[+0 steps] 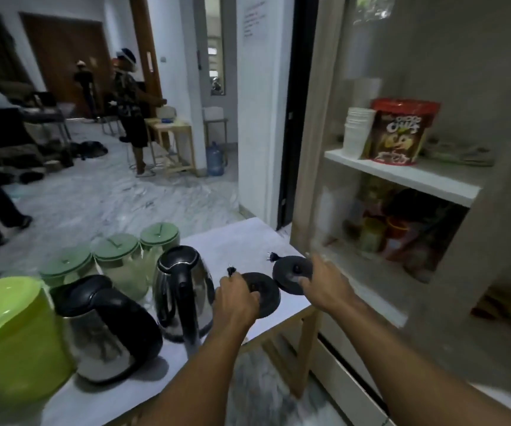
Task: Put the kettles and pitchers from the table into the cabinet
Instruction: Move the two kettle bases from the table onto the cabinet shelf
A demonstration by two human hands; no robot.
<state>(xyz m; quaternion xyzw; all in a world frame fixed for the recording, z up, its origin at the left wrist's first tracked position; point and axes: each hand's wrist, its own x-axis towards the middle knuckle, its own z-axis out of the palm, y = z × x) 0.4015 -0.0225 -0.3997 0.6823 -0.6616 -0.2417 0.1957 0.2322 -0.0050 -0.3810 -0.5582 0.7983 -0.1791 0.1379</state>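
Note:
On the white table (pixel 235 241) stand two steel kettles with black handles, one upright (pixel 183 290) and one nearer me (pixel 106 330), a lime green pitcher (pixel 11 339) and three clear pitchers with green lids (pixel 119 265). My left hand (pixel 235 299) grips a black round kettle base (pixel 266 293) with its plug sticking up. My right hand (pixel 324 284) holds a second black kettle base (pixel 291 272), lifted toward the open cabinet (pixel 401 179) on the right.
The cabinet's upper shelf holds stacked white cups (pixel 357 130) and a red snack bag (pixel 401 130); the lower shelf holds blurred coloured items. Beyond the table are a marble floor, a wooden stool, a water jug (pixel 215 158) and people standing.

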